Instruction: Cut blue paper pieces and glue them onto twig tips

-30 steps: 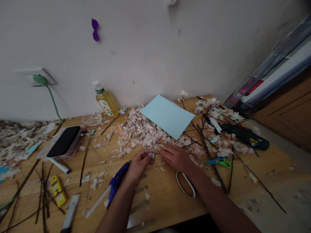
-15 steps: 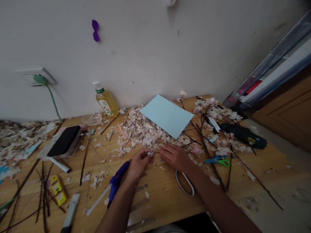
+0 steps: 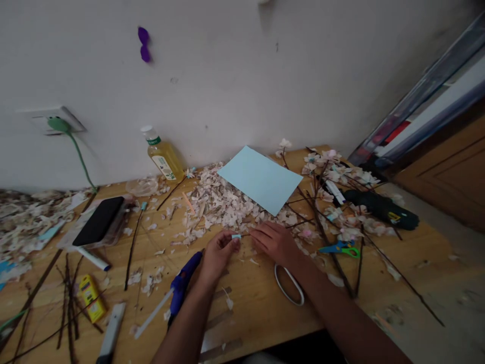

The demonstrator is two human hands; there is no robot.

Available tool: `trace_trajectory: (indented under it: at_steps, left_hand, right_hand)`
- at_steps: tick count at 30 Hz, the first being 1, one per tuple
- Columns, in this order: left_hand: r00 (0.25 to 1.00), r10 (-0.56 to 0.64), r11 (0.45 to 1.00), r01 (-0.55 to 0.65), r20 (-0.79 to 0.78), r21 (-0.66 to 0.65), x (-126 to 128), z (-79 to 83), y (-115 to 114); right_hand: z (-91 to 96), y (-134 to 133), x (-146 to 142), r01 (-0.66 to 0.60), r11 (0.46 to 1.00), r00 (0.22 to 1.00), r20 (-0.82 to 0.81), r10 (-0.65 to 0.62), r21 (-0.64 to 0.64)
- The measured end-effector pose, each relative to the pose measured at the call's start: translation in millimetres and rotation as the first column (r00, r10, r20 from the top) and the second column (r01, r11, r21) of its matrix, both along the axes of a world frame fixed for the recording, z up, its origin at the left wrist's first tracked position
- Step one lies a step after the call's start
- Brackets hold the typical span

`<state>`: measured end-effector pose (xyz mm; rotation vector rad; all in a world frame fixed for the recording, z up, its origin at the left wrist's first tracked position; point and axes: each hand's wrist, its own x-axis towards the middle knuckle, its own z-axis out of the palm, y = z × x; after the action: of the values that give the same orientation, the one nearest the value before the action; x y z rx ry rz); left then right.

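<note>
The left hand (image 3: pixel 217 253) has thumb and forefinger closed narrowly on a small blue scrap (image 3: pixel 236 236), held just above the bench (image 3: pixel 250 308) at the near edge of the heap of petal scraps (image 3: pixel 220 205). A thin twig (image 3: pixel 245 234) seems to run from the scrap toward the right hand (image 3: pixel 275 242). That hand lies palm down with curled fingers, its tips close to the left hand's; whether it actually grips the twig cannot be made out.

Over the last second very little has shifted. Both hands have stayed together at the same spot, and the scrap has only turned a little between the fingertips, so that it now lies more level. By the look of it this is the same small fingertip work, with nothing picked up or put down.

Outward from there, a blue glue gun (image 3: pixel 184 280) lies under the left wrist and a white ring (image 3: pixel 290 285) sits beside the right forearm. Scissors (image 3: pixel 341 248) lie to the right, among blossom branches (image 3: pixel 333 177) that reach back to a black glue gun (image 3: pixel 382 208). A pale blue sheet (image 3: pixel 261 179) rests on the far side of the petal heap. A bottle (image 3: pixel 162 156) stands by the wall and a phone (image 3: pixel 99 220) lies well off to the left.
</note>
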<state>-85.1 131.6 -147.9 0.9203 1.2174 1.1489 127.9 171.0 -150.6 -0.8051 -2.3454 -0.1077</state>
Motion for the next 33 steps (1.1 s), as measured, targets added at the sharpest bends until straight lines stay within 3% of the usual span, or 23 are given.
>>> trace_trajectory:
  at_steps: [10,33]
  left_hand:
    - [0.997,0.073,0.997,-0.073,0.025,0.009,3,-8.1,1]
    - [0.998,0.063,0.998,-0.063,0.006,0.015,0,-14.2,-1]
  right_hand:
    - [-9.1,1,3,-0.022,1.0,1.0,-0.013,0.021,-0.019]
    - [-4.1,0,3,-0.096,0.994,0.995,-0.046,0.093,-0.054]
